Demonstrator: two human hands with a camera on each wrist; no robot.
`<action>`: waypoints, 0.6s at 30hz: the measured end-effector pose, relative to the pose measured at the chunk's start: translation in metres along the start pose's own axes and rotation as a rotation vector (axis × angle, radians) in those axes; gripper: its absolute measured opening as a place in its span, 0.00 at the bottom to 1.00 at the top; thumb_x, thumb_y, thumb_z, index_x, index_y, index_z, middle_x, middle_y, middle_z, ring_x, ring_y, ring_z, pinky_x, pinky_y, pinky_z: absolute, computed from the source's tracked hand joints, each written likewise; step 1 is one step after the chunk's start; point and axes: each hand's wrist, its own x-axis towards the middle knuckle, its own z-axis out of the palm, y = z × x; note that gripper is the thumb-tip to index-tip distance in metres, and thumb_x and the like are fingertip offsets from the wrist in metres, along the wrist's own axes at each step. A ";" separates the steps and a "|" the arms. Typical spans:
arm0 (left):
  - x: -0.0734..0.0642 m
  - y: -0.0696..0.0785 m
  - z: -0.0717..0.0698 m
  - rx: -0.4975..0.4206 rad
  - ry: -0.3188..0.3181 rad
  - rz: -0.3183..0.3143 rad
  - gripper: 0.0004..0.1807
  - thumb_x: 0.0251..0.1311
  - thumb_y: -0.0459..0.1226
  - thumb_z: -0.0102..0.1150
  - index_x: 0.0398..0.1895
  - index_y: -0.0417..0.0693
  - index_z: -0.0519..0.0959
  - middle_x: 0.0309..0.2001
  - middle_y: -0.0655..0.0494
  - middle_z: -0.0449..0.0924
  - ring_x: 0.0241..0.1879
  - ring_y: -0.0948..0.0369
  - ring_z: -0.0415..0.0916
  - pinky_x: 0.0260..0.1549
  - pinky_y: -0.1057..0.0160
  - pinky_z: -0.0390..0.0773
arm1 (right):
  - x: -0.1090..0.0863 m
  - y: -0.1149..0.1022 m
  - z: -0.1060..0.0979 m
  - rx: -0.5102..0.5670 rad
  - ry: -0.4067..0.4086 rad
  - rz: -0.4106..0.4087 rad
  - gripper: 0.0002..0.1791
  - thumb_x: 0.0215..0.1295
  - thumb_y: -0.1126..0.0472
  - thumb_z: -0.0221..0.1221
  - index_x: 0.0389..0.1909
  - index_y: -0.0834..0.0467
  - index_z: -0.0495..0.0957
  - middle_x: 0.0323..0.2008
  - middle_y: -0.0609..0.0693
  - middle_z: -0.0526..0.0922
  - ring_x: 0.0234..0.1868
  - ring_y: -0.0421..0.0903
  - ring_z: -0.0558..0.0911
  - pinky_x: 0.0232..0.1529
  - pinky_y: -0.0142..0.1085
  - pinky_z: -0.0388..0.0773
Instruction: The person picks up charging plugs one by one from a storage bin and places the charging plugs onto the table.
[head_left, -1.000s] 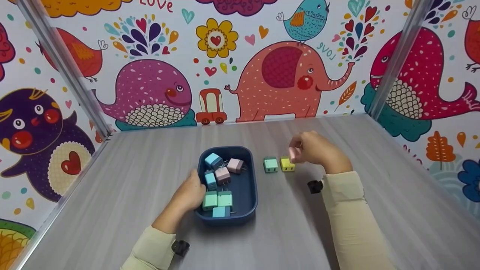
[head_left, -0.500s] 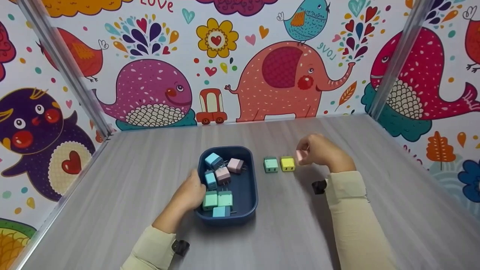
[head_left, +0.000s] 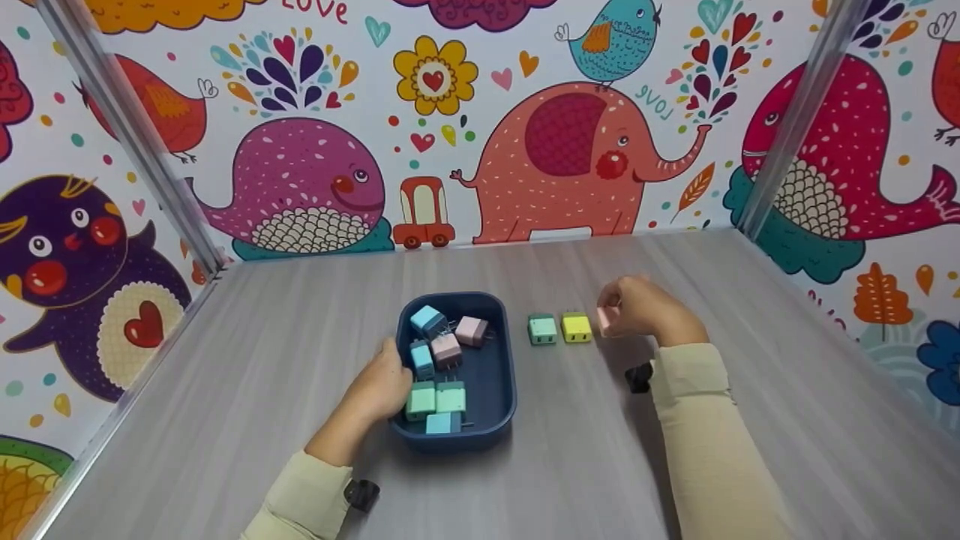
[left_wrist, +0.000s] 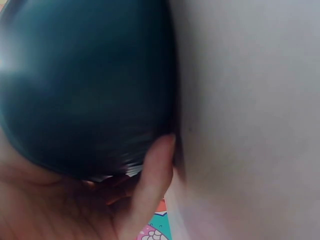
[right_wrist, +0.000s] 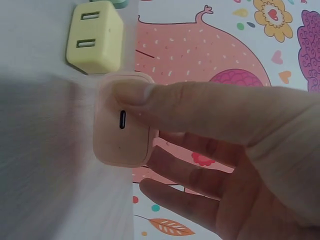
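My right hand [head_left: 641,311] holds a pink charger plug [head_left: 607,320] at the table, just right of a yellow charger plug [head_left: 577,328]. The right wrist view shows the thumb on the front face of the pink charger plug [right_wrist: 120,142], beside its single small port. A mint green charger plug [head_left: 542,329] stands left of the yellow one, with a small gap. My left hand [head_left: 382,381] grips the left wall of a dark blue bin [head_left: 508,390]; its thumb [left_wrist: 156,162] lies along the outside. Inside are several blue, pink and green charger plugs, loosely jumbled on the left.
The grey table [head_left: 292,322] runs back to a wall [head_left: 337,45] printed with cartoon animals. Metal posts [head_left: 139,142] stand at the back corners, and a metal edge borders the table on the left.
The right hand has moved right and down with the pink charger plug, from above the yellow one to beside it. The left hand and the bin have stayed in place.
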 end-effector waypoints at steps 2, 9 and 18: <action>0.000 0.000 0.000 -0.003 -0.001 0.002 0.33 0.80 0.32 0.40 0.81 0.26 0.47 0.78 0.26 0.59 0.71 0.40 0.68 0.68 0.35 0.68 | 0.001 0.002 0.001 0.002 -0.004 0.002 0.18 0.59 0.68 0.75 0.51 0.61 0.89 0.49 0.60 0.82 0.50 0.58 0.77 0.51 0.50 0.82; -0.001 0.001 0.000 0.002 0.000 -0.002 0.33 0.80 0.32 0.41 0.81 0.25 0.48 0.77 0.26 0.59 0.69 0.40 0.69 0.68 0.35 0.68 | 0.005 0.009 0.007 0.003 0.000 0.003 0.18 0.60 0.70 0.73 0.51 0.63 0.87 0.50 0.61 0.84 0.48 0.58 0.79 0.55 0.54 0.80; -0.002 0.000 -0.001 -0.002 0.005 0.016 0.33 0.79 0.32 0.40 0.81 0.26 0.48 0.78 0.26 0.59 0.71 0.40 0.68 0.69 0.35 0.67 | 0.011 0.013 0.014 -0.024 0.010 0.018 0.17 0.62 0.67 0.75 0.51 0.62 0.88 0.54 0.62 0.84 0.52 0.60 0.79 0.62 0.59 0.77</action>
